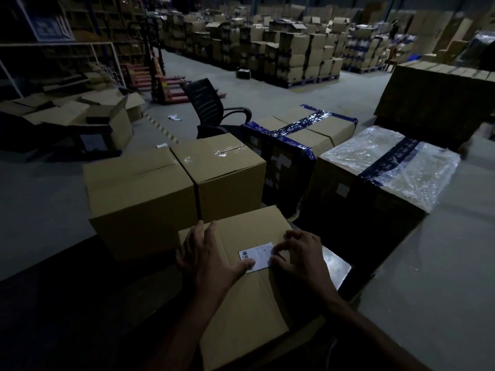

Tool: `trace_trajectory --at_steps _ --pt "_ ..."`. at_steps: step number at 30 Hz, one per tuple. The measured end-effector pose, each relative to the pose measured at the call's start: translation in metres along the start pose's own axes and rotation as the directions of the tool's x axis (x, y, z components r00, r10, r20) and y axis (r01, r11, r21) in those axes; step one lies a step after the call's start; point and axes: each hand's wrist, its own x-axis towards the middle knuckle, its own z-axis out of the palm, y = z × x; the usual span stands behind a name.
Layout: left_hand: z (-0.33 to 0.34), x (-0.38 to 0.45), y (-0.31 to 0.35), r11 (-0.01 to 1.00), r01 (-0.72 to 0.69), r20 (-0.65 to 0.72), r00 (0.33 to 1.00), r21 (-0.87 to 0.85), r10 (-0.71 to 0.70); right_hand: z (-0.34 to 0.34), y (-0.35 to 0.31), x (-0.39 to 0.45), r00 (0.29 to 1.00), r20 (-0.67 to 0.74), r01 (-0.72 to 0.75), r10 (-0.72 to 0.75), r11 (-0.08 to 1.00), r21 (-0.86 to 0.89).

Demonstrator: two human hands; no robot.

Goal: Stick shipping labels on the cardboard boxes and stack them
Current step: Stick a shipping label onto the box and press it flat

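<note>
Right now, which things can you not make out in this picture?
- Head view: the print on the shipping label is too small to read; the left hand thumb and right hand fingers cover its ends.
- What supports the front cardboard box is lost in darkness.
- The box's near end is cut by the bottom edge.

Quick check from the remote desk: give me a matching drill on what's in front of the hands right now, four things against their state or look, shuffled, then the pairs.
Things:
1. shipping label
2. office chair
3. box with blue tape
4. box under clear plastic

States:
A. shiny wrap over its top
B. flat on the nearest box, a hand at each end
C. dark bands crossing its lid
D. black, unoccupied, behind the boxes

Pairs: 1-B, 2-D, 3-C, 4-A
</note>
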Motion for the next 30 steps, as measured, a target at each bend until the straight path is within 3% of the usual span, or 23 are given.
trace_trajectory --at_steps 12,21,30 --pt "-0.002 0.001 -0.001 1.000 -0.017 0.018 1.000 0.002 0.017 -0.003 0.003 0.018 0.996 0.055 0.071 -0.071 0.997 0.004" --pt "-0.001 0.002 -0.004 1.000 -0.025 0.004 1.000 0.019 0.025 -0.008 0.000 0.029 0.982 0.172 0.086 -0.077 0.995 -0.046" --pt "-0.004 0.002 -0.004 0.999 -0.054 0.007 0.999 0.003 0.054 -0.004 0.000 0.030 0.982 0.164 0.102 -0.090 0.993 -0.067"
